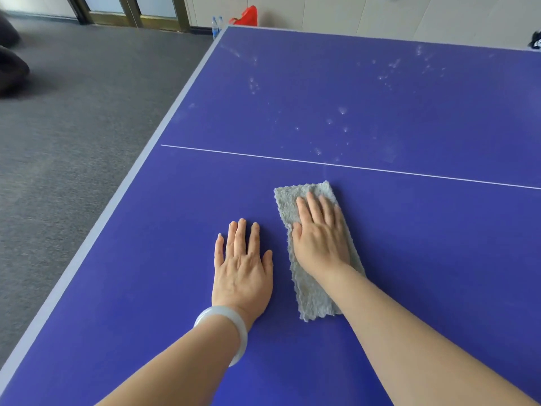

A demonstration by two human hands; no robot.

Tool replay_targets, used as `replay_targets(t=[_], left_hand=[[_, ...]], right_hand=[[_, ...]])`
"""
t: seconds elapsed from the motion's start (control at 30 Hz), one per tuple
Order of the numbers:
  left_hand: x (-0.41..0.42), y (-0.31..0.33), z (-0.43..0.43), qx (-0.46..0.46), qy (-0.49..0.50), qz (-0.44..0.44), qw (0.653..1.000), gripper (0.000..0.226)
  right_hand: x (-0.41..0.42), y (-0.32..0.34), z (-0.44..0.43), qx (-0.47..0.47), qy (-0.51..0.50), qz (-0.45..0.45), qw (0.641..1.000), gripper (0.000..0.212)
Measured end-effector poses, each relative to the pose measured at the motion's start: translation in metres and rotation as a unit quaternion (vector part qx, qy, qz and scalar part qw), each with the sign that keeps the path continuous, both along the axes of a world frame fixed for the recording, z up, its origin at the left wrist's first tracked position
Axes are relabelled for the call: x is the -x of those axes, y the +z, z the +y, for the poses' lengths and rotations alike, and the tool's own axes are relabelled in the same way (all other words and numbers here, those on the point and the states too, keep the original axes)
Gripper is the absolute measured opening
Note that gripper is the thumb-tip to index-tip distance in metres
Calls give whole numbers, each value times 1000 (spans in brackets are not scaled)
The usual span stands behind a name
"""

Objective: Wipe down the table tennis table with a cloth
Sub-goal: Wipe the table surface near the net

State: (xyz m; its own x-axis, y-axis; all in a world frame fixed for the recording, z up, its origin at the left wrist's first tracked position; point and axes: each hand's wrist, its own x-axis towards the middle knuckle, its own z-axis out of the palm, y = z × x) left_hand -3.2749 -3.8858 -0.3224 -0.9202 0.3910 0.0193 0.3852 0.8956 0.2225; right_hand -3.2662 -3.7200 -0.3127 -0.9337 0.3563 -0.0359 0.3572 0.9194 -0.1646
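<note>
Head view: the right hand's fingers (314, 206) lie straight and close together, pressed flat on a grey fuzzy cloth (310, 291), with the right hand (320, 238) covering the cloth's middle. The cloth is a folded strip lying on the near half of the blue table tennis table (424, 273), just short of the thin white line (351, 167). Beside it, the left hand (241, 268) rests palm down on the bare surface, its fingers (241, 235) straight and slightly spread, holding nothing; a pale bangle (225, 326) circles that wrist. Beyond the line, whitish dusty spots (342, 111) speckle the blue top. A pale border (96, 221) runs along the table's left edge above grey carpet (73, 127). By the far corner stand two water bottles (216, 26), their labels too small to read, next to a red bag (244, 16) against a beige panelled wall (380, 13).
</note>
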Motion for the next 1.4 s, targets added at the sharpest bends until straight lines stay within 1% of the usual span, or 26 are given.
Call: replay_targets(t=[0.1,0.17,0.23,0.3,0.37,0.47,0.53,0.57,0.6,0.63,0.73,0.8,0.83,0.9,0.97,1.0,1.07,1.13,1.17,1.2,1.3,1.33,1.4], left_hand=[[1,2,0,-6,4,0,1000,61],[1,3,1,-7,5,0,1000,61],[2,4,1,-5,5,1,1000,62],[1,6,1,-2,5,-2,1000,62],[0,7,1,-6,6,-3,1000,63],[0,7,1,-13,9,-3,1000,62],[0,6,3,-10,7,-1,1000,62],[0,6,2,-5,5,-3,1000,62],[0,6,2,-3,4,-4,1000,62],[0,6,2,-3,4,-3,1000,62],[1,7,2,0,7,-2,1000,62],[0,6,3,-2,6,-3,1000,62],[1,6,3,-5,6,-2,1000,62],[0,6,2,-9,10,1,1000,62],[0,5,2,-13,9,0,1000,62],[0,4,3,-13,8,0,1000,62],[1,1,3,-11,7,1,1000,62],[0,2,3,-7,8,-2,1000,61],[0,3,3,-6,9,-2,1000,61],[0,3,3,-6,10,-1,1000,61],[1,4,3,-7,9,-2,1000,61],[0,5,3,-9,10,-3,1000,61],[0,5,2,-13,12,-5,1000,60]], right_hand=[[68,0,2,9,58,-9,998,58],[95,1,5,12,80,-20,997,56],[103,0,11,11,92,-20,996,55],[92,1,26,-2,80,-14,997,56],[70,1,54,-23,23,-8,999,57],[29,5,98,-45,-122,-22,991,58],[24,7,98,-27,-212,-28,976,59],[32,8,84,-11,-235,-26,972,60],[42,9,65,6,-232,-20,972,61],[54,7,44,12,-200,-11,980,62],[72,-1,3,18,-33,1,999,61],[63,1,24,20,24,0,999,59],[52,2,45,18,19,5,1000,58],[20,3,100,-10,-40,10,999,57],[-19,4,158,-35,-132,-1,991,56],[-37,6,177,-37,-191,-10,981,57],[-52,9,184,-37,-288,-18,957,58],[-39,11,151,-38,-319,-2,947,57],[-27,13,127,-29,-301,2,953,58],[-15,12,99,-16,-262,1,965,58],[5,1,16,1,-104,3,995,60],[3,-1,4,4,-56,4,998,59],[-11,3,23,13,14,15,1000,57]])
